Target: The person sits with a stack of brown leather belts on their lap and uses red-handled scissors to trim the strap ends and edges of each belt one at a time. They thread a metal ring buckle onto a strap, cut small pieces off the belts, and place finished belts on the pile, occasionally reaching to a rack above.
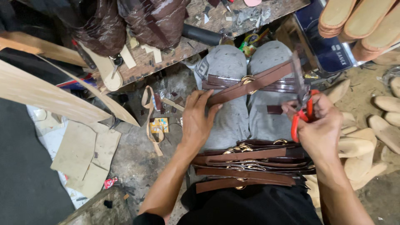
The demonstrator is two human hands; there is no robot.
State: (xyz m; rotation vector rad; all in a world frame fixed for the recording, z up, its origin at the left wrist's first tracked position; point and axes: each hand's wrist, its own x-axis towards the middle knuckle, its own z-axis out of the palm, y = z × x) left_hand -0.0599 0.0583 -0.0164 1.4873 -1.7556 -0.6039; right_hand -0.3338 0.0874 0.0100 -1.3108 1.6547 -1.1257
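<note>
A brown strap (250, 84) is pressed flat across the knees by the spread left hand (198, 121); red-handled scissors (303, 114) are gripped in the closed right hand (318, 125); a small yellow square packet (159, 124) is seen on the floor

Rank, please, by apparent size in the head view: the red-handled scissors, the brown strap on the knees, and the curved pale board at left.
1. curved pale board
2. brown strap
3. red-handled scissors

The board lies nearer the camera's edge, so true size is unsure.
</note>
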